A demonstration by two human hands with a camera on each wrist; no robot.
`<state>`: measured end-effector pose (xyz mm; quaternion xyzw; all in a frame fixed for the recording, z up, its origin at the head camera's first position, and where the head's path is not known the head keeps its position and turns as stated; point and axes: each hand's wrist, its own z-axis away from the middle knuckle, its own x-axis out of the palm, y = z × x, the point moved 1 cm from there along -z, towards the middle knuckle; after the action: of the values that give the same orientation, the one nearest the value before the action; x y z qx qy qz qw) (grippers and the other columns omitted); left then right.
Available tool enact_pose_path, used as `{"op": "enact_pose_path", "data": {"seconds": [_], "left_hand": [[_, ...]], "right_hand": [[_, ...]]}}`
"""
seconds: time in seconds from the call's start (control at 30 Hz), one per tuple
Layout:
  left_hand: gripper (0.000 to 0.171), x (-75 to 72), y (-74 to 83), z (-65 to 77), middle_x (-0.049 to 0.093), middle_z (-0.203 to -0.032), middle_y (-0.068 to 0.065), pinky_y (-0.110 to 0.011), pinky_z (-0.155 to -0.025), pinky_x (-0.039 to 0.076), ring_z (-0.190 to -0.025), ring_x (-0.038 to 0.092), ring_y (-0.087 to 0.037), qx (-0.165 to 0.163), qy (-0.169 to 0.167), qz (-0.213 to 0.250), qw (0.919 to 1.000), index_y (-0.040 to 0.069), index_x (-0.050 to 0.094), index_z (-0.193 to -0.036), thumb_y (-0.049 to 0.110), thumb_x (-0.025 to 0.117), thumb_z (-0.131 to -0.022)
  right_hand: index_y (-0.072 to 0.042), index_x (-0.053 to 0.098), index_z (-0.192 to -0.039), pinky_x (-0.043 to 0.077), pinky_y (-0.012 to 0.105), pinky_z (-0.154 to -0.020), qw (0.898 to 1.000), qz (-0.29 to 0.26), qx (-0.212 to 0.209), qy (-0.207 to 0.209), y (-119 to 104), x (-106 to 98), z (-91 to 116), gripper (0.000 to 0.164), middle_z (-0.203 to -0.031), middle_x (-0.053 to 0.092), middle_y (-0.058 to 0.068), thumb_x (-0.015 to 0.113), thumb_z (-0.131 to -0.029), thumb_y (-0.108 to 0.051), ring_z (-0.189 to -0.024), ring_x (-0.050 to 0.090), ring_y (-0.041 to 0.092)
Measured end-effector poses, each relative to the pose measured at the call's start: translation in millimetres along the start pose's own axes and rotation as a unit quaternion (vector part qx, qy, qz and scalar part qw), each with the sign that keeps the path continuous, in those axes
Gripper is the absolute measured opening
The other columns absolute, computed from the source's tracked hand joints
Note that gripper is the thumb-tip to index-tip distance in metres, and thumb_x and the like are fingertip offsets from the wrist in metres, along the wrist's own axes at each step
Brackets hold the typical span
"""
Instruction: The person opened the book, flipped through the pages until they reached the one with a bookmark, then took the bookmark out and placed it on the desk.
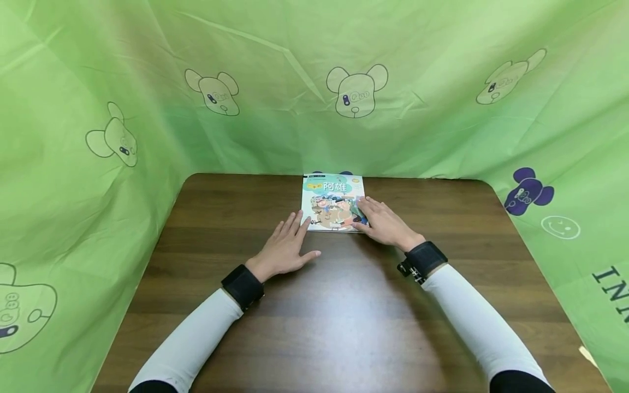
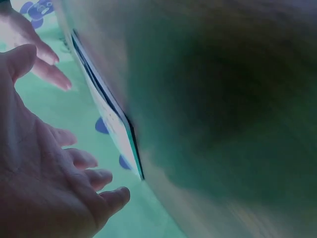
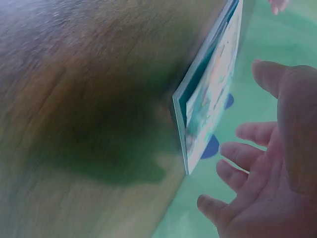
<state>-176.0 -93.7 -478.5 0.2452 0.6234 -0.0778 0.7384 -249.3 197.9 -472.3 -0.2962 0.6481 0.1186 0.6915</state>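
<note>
Left hand [image 1: 285, 248], right hand [image 1: 385, 224] flat beside glossy square book [image 1: 330, 201], woodgrain table [image 1: 344, 305]

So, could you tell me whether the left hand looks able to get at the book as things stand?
Probably yes. The left hand lies flat on the table, fingertips at the book's near left corner, with nothing between them. The right hand rests only on the right edge.
</note>
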Motion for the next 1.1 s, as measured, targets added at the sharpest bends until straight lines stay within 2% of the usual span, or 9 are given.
{"op": "enact_pose_path", "data": {"seconds": [0.23,0.4,0.7,0.87,1.1], "left_hand": [[0.095,5.7,13.4,-27.0,-0.001,-0.165,-0.020,-0.051,-0.118,0.011,-0.150,0.000,-0.037,0.025,-0.007,0.003,0.9997,0.008,0.007,-0.160,0.067,0.037,-0.093],[0.093,10.0,14.4,-37.6,0.001,-0.165,-0.020,-0.053,-0.118,0.012,-0.150,0.002,-0.037,0.029,-0.016,-0.005,0.9995,0.008,0.006,-0.160,0.064,0.040,-0.094],[0.092,18.4,8.0,-39.7,-0.002,-0.165,-0.021,-0.047,-0.119,0.010,-0.151,-0.001,-0.034,0.023,-0.036,-0.006,0.9991,0.009,0.005,-0.160,0.062,0.041,-0.094],[0.092,22.4,8.6,-38.8,-0.004,-0.165,-0.020,-0.044,-0.120,0.009,-0.151,-0.003,-0.032,0.022,-0.049,-0.013,0.9985,0.010,0.005,-0.160,0.064,0.040,-0.094],[0.092,22.1,13.3,-37.0,-0.004,-0.165,-0.019,-0.044,-0.120,0.011,-0.151,-0.002,-0.032,0.025,-0.048,-0.011,0.9985,0.011,0.007,-0.160,0.063,0.042,-0.094]], "right_hand": [[0.004,0.036,-0.150,0.022,0.061,-0.112,1.000,-0.015,0.003,-0.012,-1.4,12.6,-12.3,0.073,-0.156,0.031,0.026,0.048,-0.099,-0.046,-0.145,0.023,0.041],[0.005,0.035,-0.150,0.022,0.058,-0.113,1.000,-0.017,0.001,-0.021,-2.3,19.8,-14.6,0.071,-0.157,0.030,0.026,0.048,-0.099,-0.043,-0.145,0.023,0.041],[0.003,0.033,-0.152,0.023,0.051,-0.115,0.999,-0.012,-0.003,-0.036,-6.9,27.5,-15.2,0.070,-0.159,0.025,0.023,0.049,-0.099,-0.041,-0.147,0.020,0.038],[0.003,0.032,-0.152,0.023,0.051,-0.115,0.999,-0.012,-0.003,-0.035,-8.9,31.0,-11.5,0.071,-0.159,0.025,0.024,0.048,-0.099,-0.042,-0.147,0.020,0.039],[0.003,0.031,-0.152,0.022,0.051,-0.116,0.999,-0.002,-0.007,-0.034,-8.1,27.8,-6.4,0.071,-0.159,0.023,0.025,0.047,-0.100,-0.043,-0.147,0.019,0.039]]}}
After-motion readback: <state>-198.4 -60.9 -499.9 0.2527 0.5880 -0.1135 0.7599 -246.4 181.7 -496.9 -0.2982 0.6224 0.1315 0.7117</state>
